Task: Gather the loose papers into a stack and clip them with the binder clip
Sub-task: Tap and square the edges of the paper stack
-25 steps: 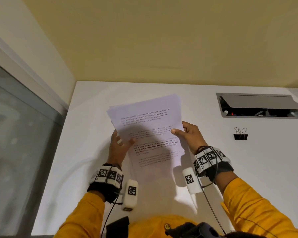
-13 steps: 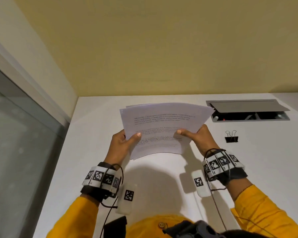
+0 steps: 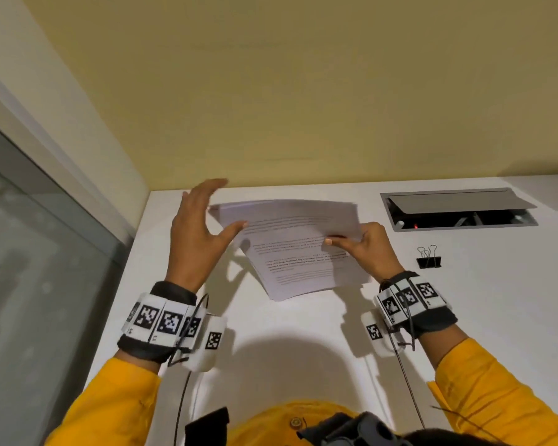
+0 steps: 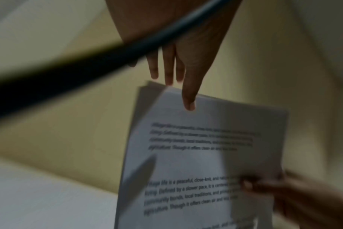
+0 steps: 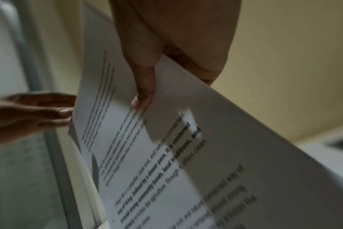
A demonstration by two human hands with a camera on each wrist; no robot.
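A stack of printed white papers (image 3: 298, 249) is held tilted above the white desk (image 3: 303, 342). My right hand (image 3: 356, 243) pinches its right edge, thumb on top (image 5: 143, 96) and fingers underneath. My left hand (image 3: 200, 220) is spread with straight fingers (image 4: 171, 69) beside the stack's left edge, and its thumb tip (image 4: 189, 103) lies over the top sheet there. It grips nothing. The black binder clip (image 3: 428, 258) stands on the desk to the right of my right hand, apart from it. The papers (image 4: 206, 155) look blurred in both wrist views.
An open grey cable hatch (image 3: 458, 207) is set into the desk at the back right, behind the clip. A yellow wall (image 3: 303, 91) rises behind the desk. A glass panel (image 3: 29, 284) runs along the left.
My left hand has let go of the stack's left side, opened and risen beside it. Only my right hand holds the papers now.
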